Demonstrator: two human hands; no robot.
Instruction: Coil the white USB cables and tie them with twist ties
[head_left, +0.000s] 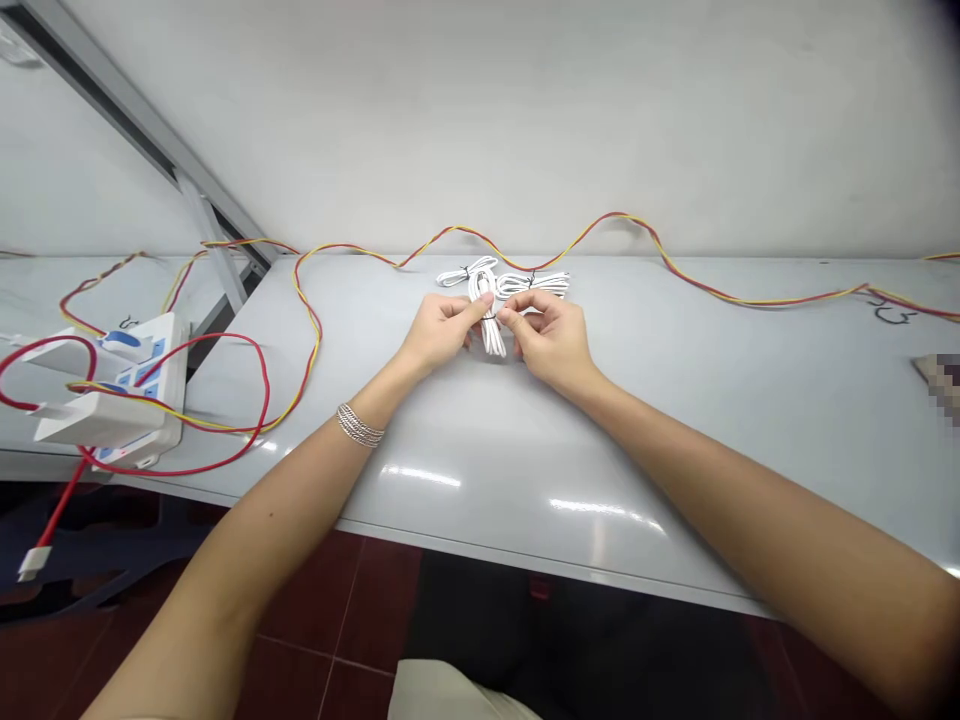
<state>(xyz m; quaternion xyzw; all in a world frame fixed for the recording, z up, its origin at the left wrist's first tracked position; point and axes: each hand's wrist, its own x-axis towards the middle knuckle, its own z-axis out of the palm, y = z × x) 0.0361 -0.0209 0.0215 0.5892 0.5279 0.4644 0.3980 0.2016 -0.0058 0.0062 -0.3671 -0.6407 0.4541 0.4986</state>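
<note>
A coiled white cable (493, 338) is held up just above the grey table, its bundle hanging downward with a thin black twist tie (490, 317) round its middle. My left hand (444, 332) is closed on this bundle, thumb in front and fingers behind. My right hand (553, 338) is closed in a pinch beside the bundle, at the end of the tie; the fingertips hide most of what they grip. Just behind lie two more white cable bundles, one on the left (459, 273) and one on the right (551, 284), each bound with a dark tie.
Twisted red-and-yellow wires (450, 230) run along the back wall. At left sits a white power strip (169, 375) with chargers and a looped red cable (264, 380). Small black ties (892, 315) lie far right, near a blurred object (941, 385). The table's front edge (525, 567) is close.
</note>
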